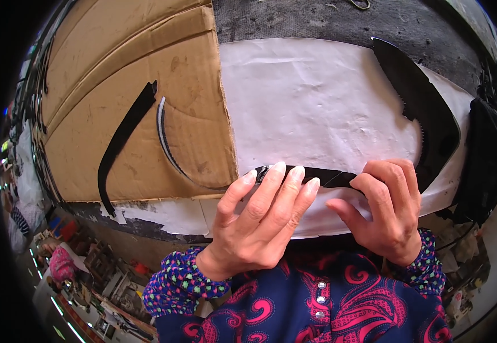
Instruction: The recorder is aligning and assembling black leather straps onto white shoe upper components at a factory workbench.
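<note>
A narrow black strip (324,176) lies on white paper along the near side of the table. My left hand (258,220) rests over its left part, fingers stretched out and their tips pressing on it from above. Beside it, my right hand (386,208) bends its fingers over the strip's right end, the thumb standing apart below the near edge. The palms hide what is under them. A thin, curved, grey-edged strip (171,157) runs from the cardboard toward my left hand; where it ends is covered.
Brown cardboard (197,114) covers the table's left, with a bent black strip (124,137) on it. White paper (311,103) spreads beside it. To the right lie a broad curved black piece (431,114) and a dark bundle (482,160). Cluttered floor (111,280) shows at lower left.
</note>
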`<state>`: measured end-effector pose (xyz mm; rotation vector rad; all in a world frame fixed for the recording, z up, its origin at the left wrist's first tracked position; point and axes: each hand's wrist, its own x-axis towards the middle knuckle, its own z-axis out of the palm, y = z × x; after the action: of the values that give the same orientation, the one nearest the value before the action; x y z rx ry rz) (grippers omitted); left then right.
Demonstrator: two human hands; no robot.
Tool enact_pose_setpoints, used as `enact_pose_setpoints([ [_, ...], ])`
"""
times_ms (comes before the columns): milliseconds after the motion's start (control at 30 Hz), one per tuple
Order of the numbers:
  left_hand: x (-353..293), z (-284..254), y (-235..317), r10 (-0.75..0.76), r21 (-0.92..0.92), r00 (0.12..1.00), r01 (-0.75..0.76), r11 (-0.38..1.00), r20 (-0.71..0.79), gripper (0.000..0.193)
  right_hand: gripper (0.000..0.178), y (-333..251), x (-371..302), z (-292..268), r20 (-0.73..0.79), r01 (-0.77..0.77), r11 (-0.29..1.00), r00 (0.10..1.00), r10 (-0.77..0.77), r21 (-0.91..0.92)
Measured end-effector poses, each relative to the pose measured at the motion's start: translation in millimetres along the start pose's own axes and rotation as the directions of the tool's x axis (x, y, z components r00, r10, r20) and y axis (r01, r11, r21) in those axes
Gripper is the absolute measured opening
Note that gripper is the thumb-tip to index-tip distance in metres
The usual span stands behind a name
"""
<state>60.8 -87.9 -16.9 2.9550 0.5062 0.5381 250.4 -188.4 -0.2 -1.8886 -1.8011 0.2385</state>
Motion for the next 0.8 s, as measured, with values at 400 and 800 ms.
enact_pose_setpoints([
  [400,1.0,1.3,-0.7,0.006,-0.023,1.000,-0.006,1.000,-0.006,0.031,0.026,-4.0,4.6,6.4,-0.052,-0.088,0.996,0.995,0.086,-0.033],
  [800,4.2,0.8,4.2,-0.011,-0.009,1.000,0.011,1.000,0.007,0.034,0.025,0.3,5.8,5.2,-0.064,-0.120,0.993,0.991,0.119,-0.016],
])
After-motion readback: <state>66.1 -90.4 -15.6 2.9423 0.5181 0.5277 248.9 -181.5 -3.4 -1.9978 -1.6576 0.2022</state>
